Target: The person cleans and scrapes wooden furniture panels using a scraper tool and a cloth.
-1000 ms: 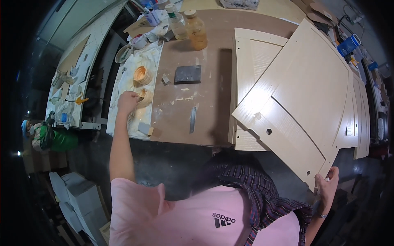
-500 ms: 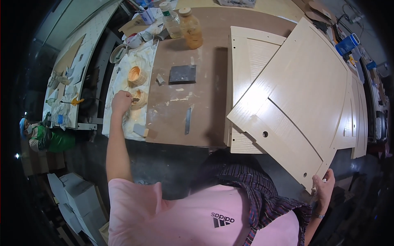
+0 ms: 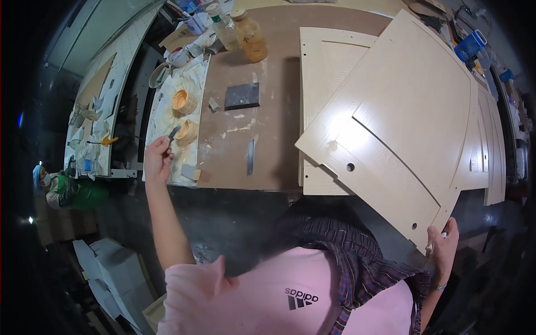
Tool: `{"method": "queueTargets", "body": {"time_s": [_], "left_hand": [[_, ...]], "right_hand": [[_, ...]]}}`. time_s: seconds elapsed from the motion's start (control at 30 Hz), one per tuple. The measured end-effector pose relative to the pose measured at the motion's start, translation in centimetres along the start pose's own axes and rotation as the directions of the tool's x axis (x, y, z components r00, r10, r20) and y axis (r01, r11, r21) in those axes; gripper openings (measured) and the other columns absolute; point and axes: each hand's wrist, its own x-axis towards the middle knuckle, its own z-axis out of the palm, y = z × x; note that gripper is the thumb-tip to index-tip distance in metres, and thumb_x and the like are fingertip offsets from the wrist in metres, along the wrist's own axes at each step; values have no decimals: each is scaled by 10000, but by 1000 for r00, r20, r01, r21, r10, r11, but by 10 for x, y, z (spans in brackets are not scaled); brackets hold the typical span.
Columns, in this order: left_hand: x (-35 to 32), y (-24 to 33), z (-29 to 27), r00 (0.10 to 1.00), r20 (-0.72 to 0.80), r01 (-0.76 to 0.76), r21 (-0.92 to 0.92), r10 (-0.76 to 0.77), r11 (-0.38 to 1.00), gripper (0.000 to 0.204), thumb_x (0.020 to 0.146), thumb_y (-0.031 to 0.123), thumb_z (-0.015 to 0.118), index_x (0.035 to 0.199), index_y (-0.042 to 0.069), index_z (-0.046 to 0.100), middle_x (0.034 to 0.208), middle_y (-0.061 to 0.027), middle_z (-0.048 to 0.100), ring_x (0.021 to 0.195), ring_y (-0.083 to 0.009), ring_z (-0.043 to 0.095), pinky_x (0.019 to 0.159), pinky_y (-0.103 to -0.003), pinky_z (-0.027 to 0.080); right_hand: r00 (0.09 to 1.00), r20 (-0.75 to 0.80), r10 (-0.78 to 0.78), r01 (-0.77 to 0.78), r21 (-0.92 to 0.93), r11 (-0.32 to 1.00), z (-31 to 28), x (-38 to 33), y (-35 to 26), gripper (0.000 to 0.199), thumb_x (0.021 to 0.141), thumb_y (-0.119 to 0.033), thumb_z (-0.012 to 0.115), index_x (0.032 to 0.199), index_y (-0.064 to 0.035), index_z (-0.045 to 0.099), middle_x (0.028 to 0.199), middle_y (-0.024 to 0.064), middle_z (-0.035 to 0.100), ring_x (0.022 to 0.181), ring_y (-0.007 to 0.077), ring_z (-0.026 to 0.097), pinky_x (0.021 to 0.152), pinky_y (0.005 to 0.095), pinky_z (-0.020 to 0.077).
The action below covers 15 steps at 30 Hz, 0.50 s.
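My left hand (image 3: 158, 160) pinches a small dark putty knife (image 3: 174, 133), its tip close to a tub of pale orange paste (image 3: 187, 132) on the stained white cloth. Just beyond it is a second tub of orange paste (image 3: 183, 102). At the lower right, my right hand (image 3: 443, 243) is closed on the near corner of a cream wooden panel (image 3: 413, 111). Something small and whitish shows between those fingers, too small to name. The panel lies slanted across another cream panel (image 3: 329, 61) and has round holes near its near edge.
On the brown tabletop (image 3: 229, 156) lie a dark flat block (image 3: 242, 96) and a metal strip (image 3: 250, 156). A sanding block (image 3: 190, 172) rests by the cloth's near edge. Bottles (image 3: 251, 42) stand at the back. Far left, another person (image 3: 56, 187) is beside a second bench.
My left hand has drawn back from the nearer tub, bringing the putty knife into sight. My right hand stays at the panel's corner, while the whole view has shifted slightly.
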Motion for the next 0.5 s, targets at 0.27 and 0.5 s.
{"method": "queueTargets", "body": {"time_s": [0.27, 0.5], "left_hand": [[-114, 7, 179, 726, 673, 49, -252, 139, 966, 240, 982, 169, 663, 1164, 72, 539, 871, 3, 499, 755, -86, 473, 684, -243, 420], [-225, 29, 355, 385, 916, 55, -148, 116, 987, 259, 963, 126, 630, 1169, 16, 518, 814, -139, 651, 591, -129, 557, 589, -240, 486]], "right_hand": [[906, -252, -341, 266, -289, 920, -67, 58, -18, 172, 832, -115, 762, 878, 34, 691, 781, 51, 683, 752, 122, 618, 712, 294, 505], [558, -264, -786, 482, -669, 567, -69, 184, -31, 225, 880, -272, 718, 936, -55, 729, 852, 87, 707, 798, 258, 682, 710, 383, 542]]}}
